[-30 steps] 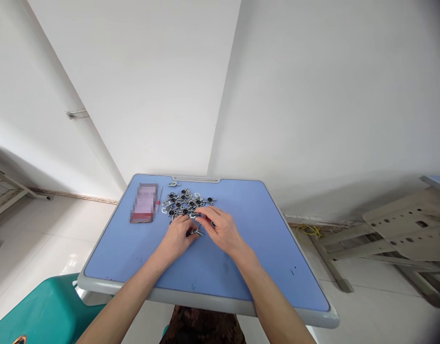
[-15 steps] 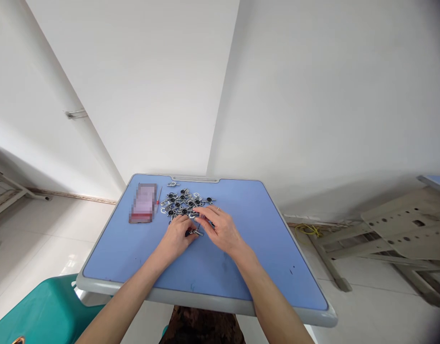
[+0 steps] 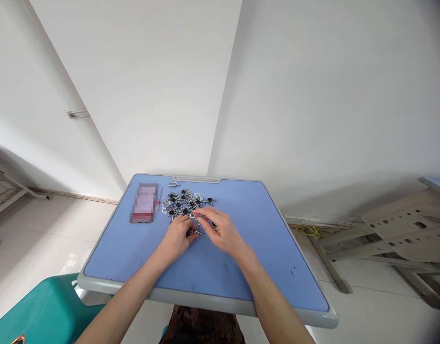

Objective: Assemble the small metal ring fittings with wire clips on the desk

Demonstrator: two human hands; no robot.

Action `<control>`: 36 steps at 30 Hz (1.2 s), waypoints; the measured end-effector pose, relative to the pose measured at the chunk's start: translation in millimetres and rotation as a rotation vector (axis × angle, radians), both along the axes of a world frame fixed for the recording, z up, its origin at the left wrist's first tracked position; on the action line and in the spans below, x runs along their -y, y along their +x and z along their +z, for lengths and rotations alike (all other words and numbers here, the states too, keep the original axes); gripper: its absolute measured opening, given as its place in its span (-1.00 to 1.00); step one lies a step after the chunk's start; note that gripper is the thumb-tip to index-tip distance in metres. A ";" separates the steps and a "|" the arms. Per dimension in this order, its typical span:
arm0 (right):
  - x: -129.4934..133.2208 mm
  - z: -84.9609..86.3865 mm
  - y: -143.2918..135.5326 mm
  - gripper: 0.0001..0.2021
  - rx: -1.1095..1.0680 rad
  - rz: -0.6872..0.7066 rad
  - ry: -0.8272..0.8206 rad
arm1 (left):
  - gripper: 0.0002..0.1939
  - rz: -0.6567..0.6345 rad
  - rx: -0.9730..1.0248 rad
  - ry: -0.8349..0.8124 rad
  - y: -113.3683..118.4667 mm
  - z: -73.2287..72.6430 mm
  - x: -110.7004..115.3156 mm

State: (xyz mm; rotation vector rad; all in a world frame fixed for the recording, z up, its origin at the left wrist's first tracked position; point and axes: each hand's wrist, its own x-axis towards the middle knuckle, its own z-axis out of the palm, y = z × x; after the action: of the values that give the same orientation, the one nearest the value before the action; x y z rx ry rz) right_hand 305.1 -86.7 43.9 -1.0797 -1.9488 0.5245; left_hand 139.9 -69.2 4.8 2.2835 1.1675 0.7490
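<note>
A heap of small metal parts with black round knobs (image 3: 178, 204) lies on the blue tabletop (image 3: 252, 229). My left hand (image 3: 177, 236), at the heap's near edge, is closed on one metal part (image 3: 197, 232), whose end sticks out to the right between thumb and fingers. Just to the right, my right hand (image 3: 220, 230) has its thumb and fingertips bent toward each other over the near side of the heap; what they grip, if anything, is too small to name. One metal part (image 3: 174, 184) lies apart behind the heap.
A phone (image 3: 144, 203) with a blurred screen lies at the table's left, and a thin screwdriver with a red part (image 3: 159, 201) beside it. A teal stool (image 3: 48, 310) stands at the lower left. Another desk frame (image 3: 395, 234) and a yellow cord (image 3: 309, 231) are at the right.
My right fingertips have shifted slightly near the heap. My left hand keeps its hold on the metal part. The whole view has moved very slightly.
</note>
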 end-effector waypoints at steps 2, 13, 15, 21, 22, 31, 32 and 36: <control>0.3 -0.7 -1.5 -0.82 -0.018 -0.010 -0.025 | -0.93 0.003 -0.006 0.001 0.1 0.0 0.1; -4.9 -2.7 0.3 -0.81 -0.248 -0.238 -0.111 | -0.93 0.002 -0.048 0.010 -0.9 1.9 0.9; -5.0 -1.3 2.1 -0.81 -0.240 -0.222 -0.137 | -0.93 0.005 -0.057 0.011 -1.1 1.8 0.6; -3.0 -1.3 -0.4 -0.85 -0.125 -0.138 -0.139 | -0.93 0.001 -0.046 0.003 -1.4 1.2 0.5; -2.6 -1.0 -0.9 -0.85 -0.107 -0.132 -0.137 | -0.93 0.000 -0.042 0.001 -1.4 1.3 0.5; -3.2 -3.2 -0.3 -0.89 -0.046 -0.094 -0.047 | -0.94 0.001 -0.038 0.002 -0.7 1.9 0.2; -3.7 -4.9 -0.4 -0.89 -0.029 -0.095 -0.013 | -0.93 0.002 -0.036 0.003 -0.6 1.6 0.4; -4.5 -8.5 -0.1 -0.87 0.086 -0.123 0.122 | -0.92 0.003 -0.037 0.013 -0.3 0.5 0.8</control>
State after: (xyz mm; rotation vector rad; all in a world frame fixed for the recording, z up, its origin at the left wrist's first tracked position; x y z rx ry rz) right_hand 304.9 -82.2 35.3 -1.1517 -1.9465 0.2922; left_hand 139.6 -70.0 5.3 2.3157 1.1861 0.7201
